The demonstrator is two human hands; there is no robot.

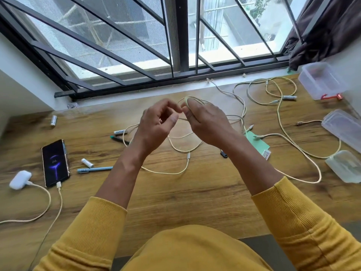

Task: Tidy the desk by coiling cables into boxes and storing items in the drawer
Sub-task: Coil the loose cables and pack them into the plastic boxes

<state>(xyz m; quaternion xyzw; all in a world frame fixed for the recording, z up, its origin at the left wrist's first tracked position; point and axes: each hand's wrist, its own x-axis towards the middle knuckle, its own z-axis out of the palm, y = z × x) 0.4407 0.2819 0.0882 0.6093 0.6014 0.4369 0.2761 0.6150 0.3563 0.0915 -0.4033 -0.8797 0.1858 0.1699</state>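
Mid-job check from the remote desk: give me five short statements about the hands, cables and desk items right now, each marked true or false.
1. The right hand holds a coil of cable. True.
2. The phone has a dark screen. False: it is lit, with a cable plugged in.
3. The blue pen lies right of the phone. True.
4. The left hand is pressed flat on the desk. False: it is raised, fingers curled near the coil.
5. The open plastic box by the window holds coiled cables. False: no cable is inside.

Cable (31, 216) runs off left edge; lidded box (343, 130) cut by right edge; phone (55, 163) screen text unreadable.
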